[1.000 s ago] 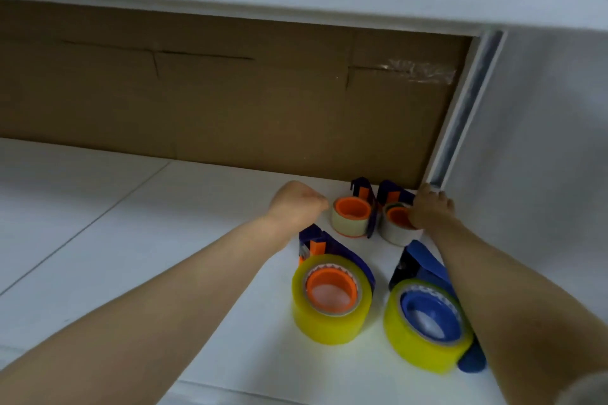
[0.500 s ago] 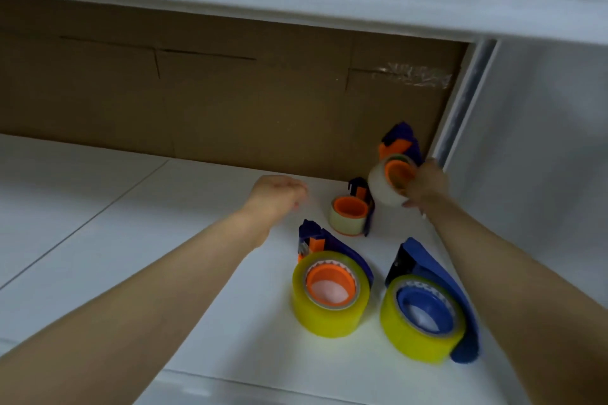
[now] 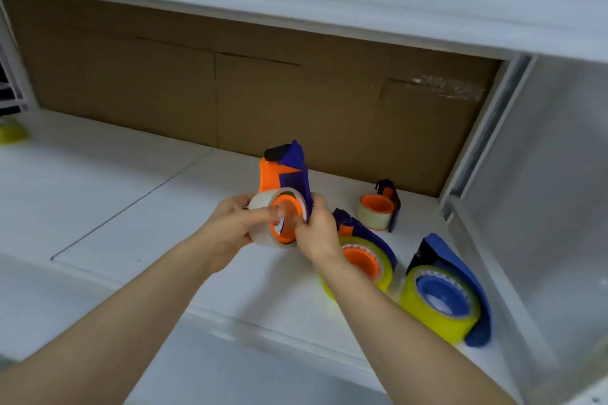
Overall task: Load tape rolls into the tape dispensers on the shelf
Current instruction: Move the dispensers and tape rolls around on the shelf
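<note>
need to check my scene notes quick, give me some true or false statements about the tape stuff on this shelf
1. The left hand and right hand both hold one dispenser. True.
2. Its roll has a blue core. False: the core is orange.
3. Three more stand on the shelf. True: the small dispenser, the orange-core dispenser and the blue-core dispenser.
4. The blue-core dispenser carries clear tape. False: its tape is yellow.
5. Cardboard backs the shelf. True.
</note>
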Available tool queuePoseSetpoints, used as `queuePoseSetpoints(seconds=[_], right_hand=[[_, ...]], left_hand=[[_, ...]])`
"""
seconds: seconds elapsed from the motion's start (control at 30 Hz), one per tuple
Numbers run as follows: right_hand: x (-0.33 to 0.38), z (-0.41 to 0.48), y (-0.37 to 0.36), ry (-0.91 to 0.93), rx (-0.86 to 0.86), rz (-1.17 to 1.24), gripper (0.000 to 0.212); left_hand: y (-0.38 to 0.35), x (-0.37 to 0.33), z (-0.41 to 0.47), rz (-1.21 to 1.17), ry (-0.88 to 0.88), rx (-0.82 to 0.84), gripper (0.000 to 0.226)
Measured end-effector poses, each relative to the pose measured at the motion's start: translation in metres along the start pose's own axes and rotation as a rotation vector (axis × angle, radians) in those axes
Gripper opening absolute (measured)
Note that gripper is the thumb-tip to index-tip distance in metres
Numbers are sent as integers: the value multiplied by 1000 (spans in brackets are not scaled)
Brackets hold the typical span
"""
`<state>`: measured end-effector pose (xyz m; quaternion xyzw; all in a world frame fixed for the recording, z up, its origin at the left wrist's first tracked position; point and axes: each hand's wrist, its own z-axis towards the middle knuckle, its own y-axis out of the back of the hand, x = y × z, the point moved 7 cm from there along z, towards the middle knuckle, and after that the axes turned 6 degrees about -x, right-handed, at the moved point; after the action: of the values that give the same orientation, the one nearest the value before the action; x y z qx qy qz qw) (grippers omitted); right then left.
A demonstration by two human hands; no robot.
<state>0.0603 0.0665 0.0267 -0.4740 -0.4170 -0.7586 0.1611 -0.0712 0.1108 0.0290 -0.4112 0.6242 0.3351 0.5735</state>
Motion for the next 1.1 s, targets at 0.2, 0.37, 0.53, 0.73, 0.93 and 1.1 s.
queuePoseSetpoints(seconds=[0.2, 0.37, 0.53, 0.73, 0.93, 1.1], right_hand=[[-13, -29, -39, -111, 171, 209, 23], [-24, -33, -50, -239, 263, 301, 20], [-26, -33, -41, -194, 166, 223, 40], [-17, -45, -12, -83, -94, 367, 26], [-16, -49, -34, -90, 187, 281, 31], [-12, -45, -24, -63, 190, 341, 25]], left_hand=[[31, 28, -14, -185, 41, -80, 29], [40, 39, -21, -212, 58, -98, 24], [36, 40, -23, -250, 71, -68, 29], [32, 39, -22, -279, 59, -118, 33], [24, 44, -20, -281, 112, -185, 42], [24, 43, -15, -349, 149, -238, 34]])
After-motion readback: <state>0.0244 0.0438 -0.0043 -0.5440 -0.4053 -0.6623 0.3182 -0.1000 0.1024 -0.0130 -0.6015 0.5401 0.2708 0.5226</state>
